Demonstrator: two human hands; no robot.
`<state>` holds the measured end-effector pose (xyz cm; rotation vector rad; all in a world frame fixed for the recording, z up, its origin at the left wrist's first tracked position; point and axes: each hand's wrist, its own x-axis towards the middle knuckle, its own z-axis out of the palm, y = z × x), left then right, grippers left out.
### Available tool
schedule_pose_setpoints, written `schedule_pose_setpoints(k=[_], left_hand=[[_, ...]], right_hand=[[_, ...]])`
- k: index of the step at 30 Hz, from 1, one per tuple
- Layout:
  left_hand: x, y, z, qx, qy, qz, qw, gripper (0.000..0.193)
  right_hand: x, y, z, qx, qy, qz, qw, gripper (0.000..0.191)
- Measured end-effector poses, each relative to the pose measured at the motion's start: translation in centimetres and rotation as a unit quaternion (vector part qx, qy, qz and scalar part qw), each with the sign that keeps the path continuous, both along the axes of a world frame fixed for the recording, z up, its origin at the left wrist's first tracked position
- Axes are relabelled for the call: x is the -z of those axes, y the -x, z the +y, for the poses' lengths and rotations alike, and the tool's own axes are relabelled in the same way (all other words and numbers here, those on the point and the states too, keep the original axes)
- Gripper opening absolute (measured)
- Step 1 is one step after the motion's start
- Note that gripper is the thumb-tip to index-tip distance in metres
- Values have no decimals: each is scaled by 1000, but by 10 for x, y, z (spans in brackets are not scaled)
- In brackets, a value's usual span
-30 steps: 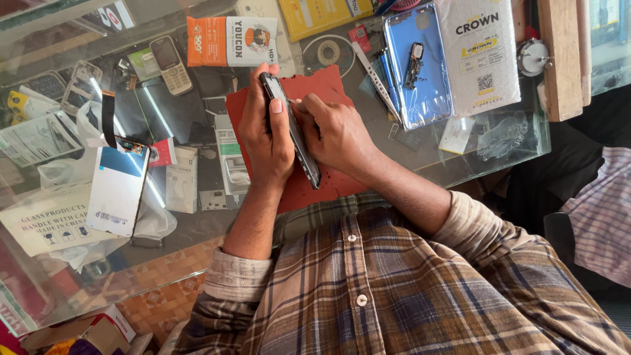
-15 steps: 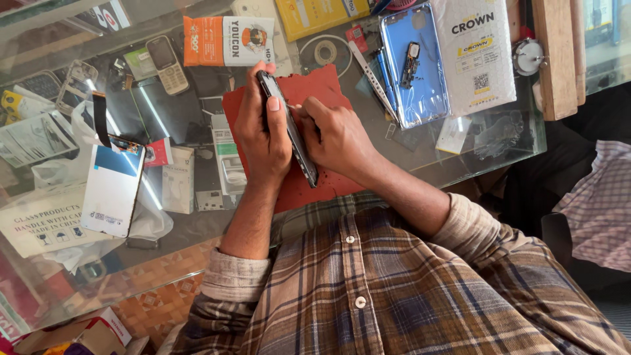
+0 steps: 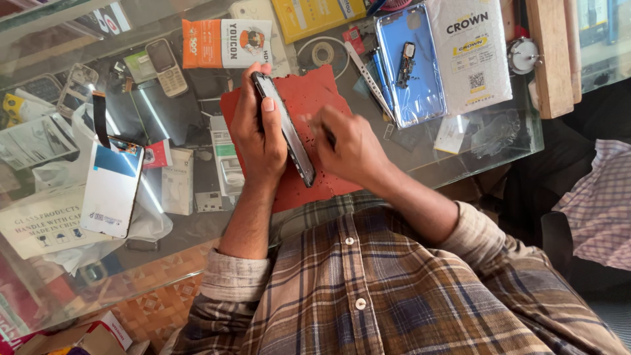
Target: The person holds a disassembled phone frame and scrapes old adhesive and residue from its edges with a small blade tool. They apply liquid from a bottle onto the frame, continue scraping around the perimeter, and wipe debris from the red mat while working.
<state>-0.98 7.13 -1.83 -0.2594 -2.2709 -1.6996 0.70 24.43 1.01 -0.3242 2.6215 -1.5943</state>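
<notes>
My left hand [image 3: 257,135] grips a dark smartphone [image 3: 286,131] held on edge, tilted over a red work mat [image 3: 309,98] on the glass counter. My right hand [image 3: 348,148] sits just right of the phone with fingers curled; it looks pinched on a small dark tool, mostly hidden. Both forearms come out of plaid shirt sleeves at the frame's bottom.
On the glass counter [image 3: 460,158] lie a blue phone back cover [image 3: 411,62], a white packet [image 3: 470,52], an orange-and-white packet [image 3: 227,43], a keypad phone [image 3: 165,66], a tape roll [image 3: 322,52], a white screen panel [image 3: 112,187] and a wooden block [image 3: 549,56].
My right hand has pulled away from the phone's edge a little to the right. My left hand keeps the phone on edge over the red mat.
</notes>
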Motion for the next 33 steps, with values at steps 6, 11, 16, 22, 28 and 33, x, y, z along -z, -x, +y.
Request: schedule_pose_setpoints(k=[6, 11, 16, 22, 28, 33], left_hand=[[-5, 1, -1, -2, -25, -40, 999, 43], [-10, 1, 1, 3, -47, -37, 998, 44], [-8, 0, 0, 4, -51, -38, 998, 44], [-3, 0, -1, -1, -31, -4, 1000, 43], [-1, 1, 0, -6, -25, -10, 1000, 42], [-4, 1, 0, -4, -21, -2, 1000, 43]], right_hand=[[16, 34, -16, -12, -23, 77, 997, 5], [18, 36, -21, -31, -27, 90, 995, 4], [17, 37, -21, -34, -51, 94, 994, 4], [16, 32, -19, -62, -68, 108, 990, 7], [12, 20, -16, -65, -74, 85, 991, 6], [5, 0, -10, -68, -57, 59, 994, 7]])
